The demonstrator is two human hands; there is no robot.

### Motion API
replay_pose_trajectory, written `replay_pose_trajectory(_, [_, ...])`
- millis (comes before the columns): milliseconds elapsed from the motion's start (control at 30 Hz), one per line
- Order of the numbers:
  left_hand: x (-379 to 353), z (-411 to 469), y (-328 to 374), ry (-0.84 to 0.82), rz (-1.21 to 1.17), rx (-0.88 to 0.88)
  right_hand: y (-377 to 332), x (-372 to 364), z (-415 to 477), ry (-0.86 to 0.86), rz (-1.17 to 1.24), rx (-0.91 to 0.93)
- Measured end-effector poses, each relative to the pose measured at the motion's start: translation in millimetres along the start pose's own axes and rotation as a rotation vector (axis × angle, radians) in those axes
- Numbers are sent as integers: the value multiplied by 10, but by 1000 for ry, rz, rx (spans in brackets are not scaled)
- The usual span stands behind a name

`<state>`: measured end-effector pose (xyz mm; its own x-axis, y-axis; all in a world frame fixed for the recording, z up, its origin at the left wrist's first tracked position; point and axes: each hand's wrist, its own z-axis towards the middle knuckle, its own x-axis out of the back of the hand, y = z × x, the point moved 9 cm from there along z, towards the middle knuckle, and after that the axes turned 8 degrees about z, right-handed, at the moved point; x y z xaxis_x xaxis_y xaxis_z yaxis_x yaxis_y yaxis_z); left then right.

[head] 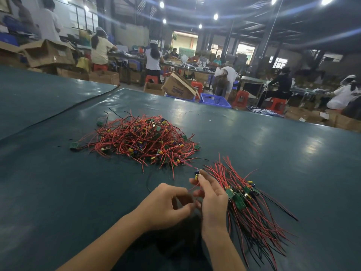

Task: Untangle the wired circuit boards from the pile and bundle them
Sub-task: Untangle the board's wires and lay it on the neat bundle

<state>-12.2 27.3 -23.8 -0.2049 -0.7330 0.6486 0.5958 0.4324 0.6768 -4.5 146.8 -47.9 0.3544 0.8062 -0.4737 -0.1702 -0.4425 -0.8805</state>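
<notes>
A tangled pile of small green circuit boards with red and black wires [140, 137] lies on the dark green table [254, 145], ahead and to the left. To the right of my hands lies a sorted bundle [252, 208], its boards side by side and its wires fanned toward me. My right hand [211, 198] pinches one board with a yellow and blue part [197, 174] at its fingertips. Just left of it, my left hand [166, 206] has curled fingers that pinch the wires hanging from that board.
A black cable [58, 116] runs across the table at the left. Beyond the far table edge stand cardboard boxes [178, 87], a blue plastic crate [214, 99], red stools, and several people at work benches.
</notes>
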Motion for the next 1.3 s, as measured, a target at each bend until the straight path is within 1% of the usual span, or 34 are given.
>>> replay_pose_trajectory(67, [31,-3,48,29,114,-41,-80,-15,-16,-17,62,60])
replay_pose_trajectory(167, [117,-34,126,155,347,-110,-131,5,-24,13,130,108])
replay_pose_trajectory(267, [190,-62,158,251,466,-114,-141,53,-20,66,159,110])
replay_pose_trajectory(400, [252,-56,120,315,528,-42,-129,69,-12,82,196,80])
replay_pose_trajectory(433, [249,-43,106,307,568,-14,-118,67,-11,81,189,69])
replay_pose_trajectory(500, [226,-15,2,239,638,98,-90,57,-8,72,175,46])
replay_pose_trajectory(533, [219,-15,-69,208,589,151,-76,52,-7,64,171,34])
replay_pose_trajectory(567, [197,-9,-125,170,462,199,-62,46,-4,55,168,21])
replay_pose_trajectory(633, [122,11,-188,121,64,263,-28,27,-4,31,158,-11])
replay_pose_trajectory(667, [94,16,-195,123,-116,285,-10,9,-10,16,152,-28])
replay_pose_trajectory(700, [71,17,-225,137,-242,319,8,-13,-16,0,154,-44])
replay_pose_trajectory(733, [63,16,-258,157,-320,354,18,-35,-26,-12,170,-55])
replay_pose_trajectory(833, [102,7,-335,216,-372,420,21,-72,-41,-28,196,-45])
replay_pose_trajectory(967, [168,-22,-401,292,-434,466,6,-86,-46,-53,135,-15])
replay_pose_trajectory(1067, [61,-5,-334,194,-518,459,39,-127,-60,-83,145,-58])
replay_pose_trajectory(1133, [-10,-6,-331,169,-612,478,59,-161,-69,-105,146,-84])
replay_pose_trajectory(1300, [113,-8,-367,317,-604,427,1,-192,-88,-154,114,-79])
